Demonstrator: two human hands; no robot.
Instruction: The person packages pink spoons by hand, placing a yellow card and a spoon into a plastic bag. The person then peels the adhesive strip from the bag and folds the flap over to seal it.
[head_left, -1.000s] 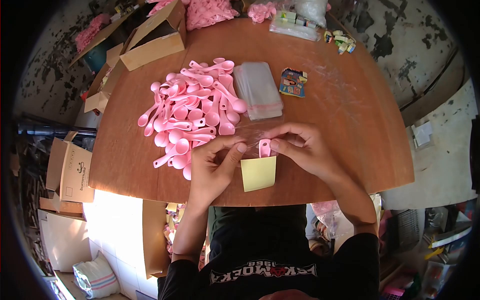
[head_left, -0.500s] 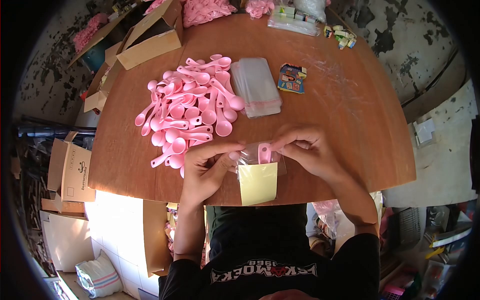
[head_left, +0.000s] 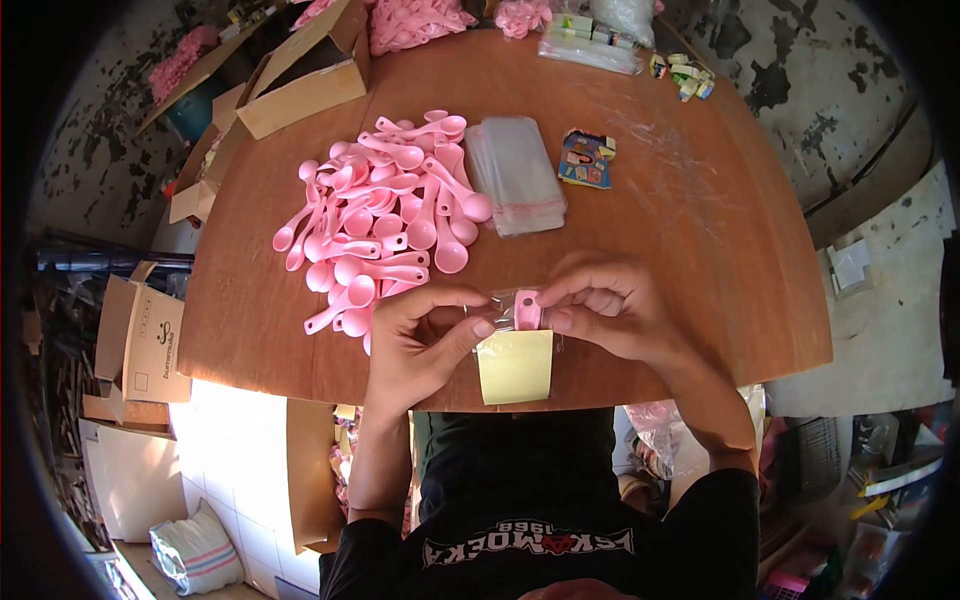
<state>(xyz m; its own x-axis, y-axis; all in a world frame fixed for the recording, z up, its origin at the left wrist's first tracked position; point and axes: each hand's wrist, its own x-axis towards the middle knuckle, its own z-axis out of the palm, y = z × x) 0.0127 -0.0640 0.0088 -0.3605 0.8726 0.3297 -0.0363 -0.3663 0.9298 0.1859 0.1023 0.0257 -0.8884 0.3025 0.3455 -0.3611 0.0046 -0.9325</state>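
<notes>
Near the table's front edge, my left hand (head_left: 425, 340) pinches the left side of a small clear plastic bag (head_left: 503, 316). My right hand (head_left: 610, 305) pinches the bag's right side at its upper part. Inside the bag shows the holed handle end of a pink spoon (head_left: 527, 309); the rest of it is hidden behind a pale yellow card (head_left: 515, 367). Beyond my left hand lies a heap of pink spoons (head_left: 385, 215). A stack of flat clear bags (head_left: 518, 175) lies right of the heap, with a blue and yellow packet (head_left: 586, 159) beside it.
An open cardboard box (head_left: 305, 98) stands at the table's back left. Bags of pink items (head_left: 420, 25) and wrapped clear packs (head_left: 590, 52) lie along the back edge. Several small rolls (head_left: 688, 77) sit at the back right of the wooden table (head_left: 730, 290).
The top of the bag has been drawn down and folded around the spoon's handle end. My left thumb has moved lower and to the right; the yellow card has shifted slightly.
</notes>
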